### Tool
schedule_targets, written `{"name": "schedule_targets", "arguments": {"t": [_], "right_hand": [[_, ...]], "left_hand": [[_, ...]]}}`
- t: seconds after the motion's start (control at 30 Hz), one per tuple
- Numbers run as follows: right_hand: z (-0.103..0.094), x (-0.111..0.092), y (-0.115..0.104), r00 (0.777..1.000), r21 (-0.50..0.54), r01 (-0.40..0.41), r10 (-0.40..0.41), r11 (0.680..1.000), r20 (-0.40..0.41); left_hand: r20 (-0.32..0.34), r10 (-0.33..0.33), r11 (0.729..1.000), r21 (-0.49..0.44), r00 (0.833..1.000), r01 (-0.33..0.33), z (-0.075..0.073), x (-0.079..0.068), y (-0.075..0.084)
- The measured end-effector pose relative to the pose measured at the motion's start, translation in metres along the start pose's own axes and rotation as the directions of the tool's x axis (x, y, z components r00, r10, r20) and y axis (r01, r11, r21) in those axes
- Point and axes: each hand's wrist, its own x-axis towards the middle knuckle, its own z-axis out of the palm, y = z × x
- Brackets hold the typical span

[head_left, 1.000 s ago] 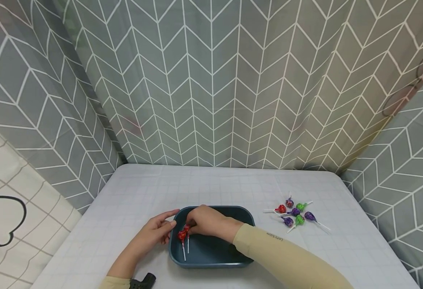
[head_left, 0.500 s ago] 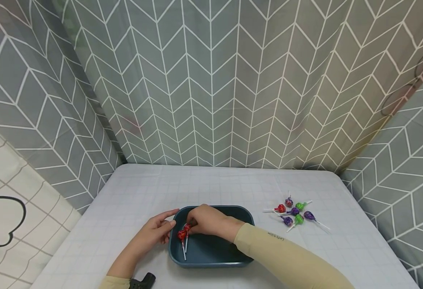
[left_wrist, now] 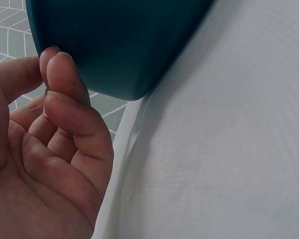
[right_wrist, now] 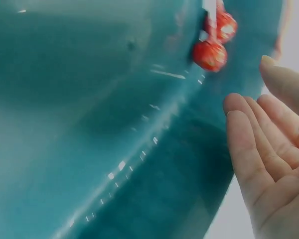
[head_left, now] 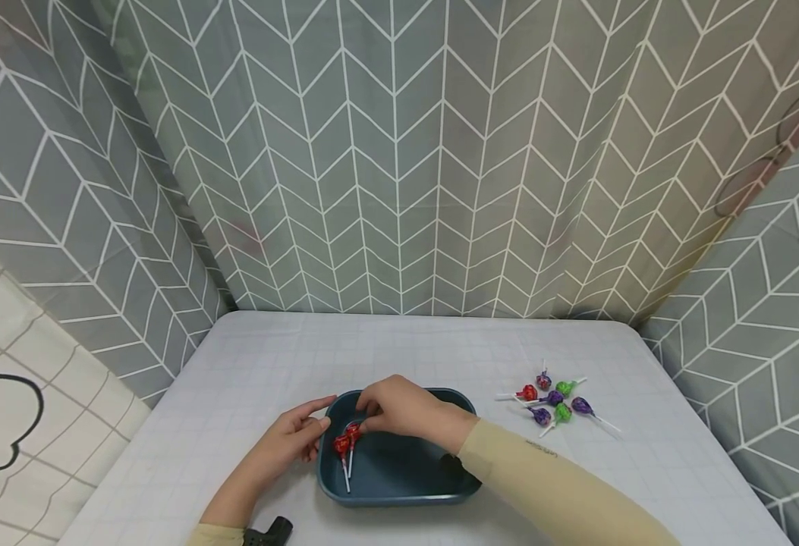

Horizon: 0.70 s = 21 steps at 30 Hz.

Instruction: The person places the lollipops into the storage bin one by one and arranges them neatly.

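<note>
Right hand (head_left: 402, 409): fingers loosely extended, thumb apart, holding nothing, just beside two red lollipops (head_left: 341, 445) in the tray (head_left: 406, 476). Left hand (head_left: 294, 435) pinches its rim. Lollipops probably light, hard, slick-wrapped; best pinched by the sticks (head_left: 346, 476). Tray looks stiff; rim grips best. Other lollipops (head_left: 555, 397) lie right, on the table (head_left: 385, 349).

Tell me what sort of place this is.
Probably an indoor, curtained-off tabletop workspace: grey fabric patterned with white chevrons hangs behind a white cloth-covered table, on which stands a dark teal, rounded rectangular tray holding red-wrapped lollipops on white sticks.
</note>
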Motion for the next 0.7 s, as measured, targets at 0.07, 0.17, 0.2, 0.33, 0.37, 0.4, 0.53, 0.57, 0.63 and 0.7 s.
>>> {"name": "schedule_targets", "arguments": {"t": [0.07,0.17,0.2,0.33,0.37,0.4,0.53,0.57,0.63,0.7], "right_hand": [[-0.007,-0.004,0.001,1.0,0.02,0.004,-0.004,1.0,-0.018],[-0.019,-0.012,0.005,0.998,0.044,0.0,0.002,0.999,-0.061],[-0.023,-0.015,0.006,0.997,0.054,-0.007,0.011,0.999,-0.079],[-0.038,-0.029,0.016,0.984,0.105,-0.032,0.049,0.994,-0.169],[-0.042,-0.033,0.019,0.979,0.113,-0.044,0.066,0.993,-0.193],[-0.045,-0.036,0.023,0.972,0.123,-0.053,0.079,0.991,-0.219],[-0.054,-0.051,0.037,0.941,0.147,-0.109,0.15,0.983,-0.303],[-0.056,-0.054,0.041,0.934,0.155,-0.123,0.167,0.98,-0.316],[-0.06,-0.062,0.048,0.92,0.178,-0.15,0.204,0.972,-0.336],[-0.063,-0.071,0.056,0.903,0.198,-0.177,0.239,0.964,-0.357]], "left_hand": [[0.001,0.001,1.0,0.001,1.0,-0.001,0.0,0.0,0.0],[0.002,0.002,1.0,0.003,1.0,-0.002,0.0,0.0,-0.001],[0.002,0.001,1.0,0.003,1.0,-0.001,0.0,0.001,-0.001],[0.0,0.001,1.0,0.006,1.0,-0.001,0.0,0.001,-0.002],[0.0,0.001,1.0,0.007,1.0,-0.001,0.0,0.001,-0.002],[-0.001,-0.001,1.0,0.006,1.0,0.001,0.0,0.002,-0.002],[-0.001,-0.007,1.0,-0.001,1.0,0.007,-0.001,0.002,-0.003],[-0.001,-0.009,1.0,-0.002,1.0,0.009,-0.001,0.002,-0.003],[-0.001,-0.011,1.0,-0.004,1.0,0.011,0.0,0.002,-0.003],[0.0,-0.01,1.0,0.002,1.0,0.01,0.0,0.002,-0.004]]}}
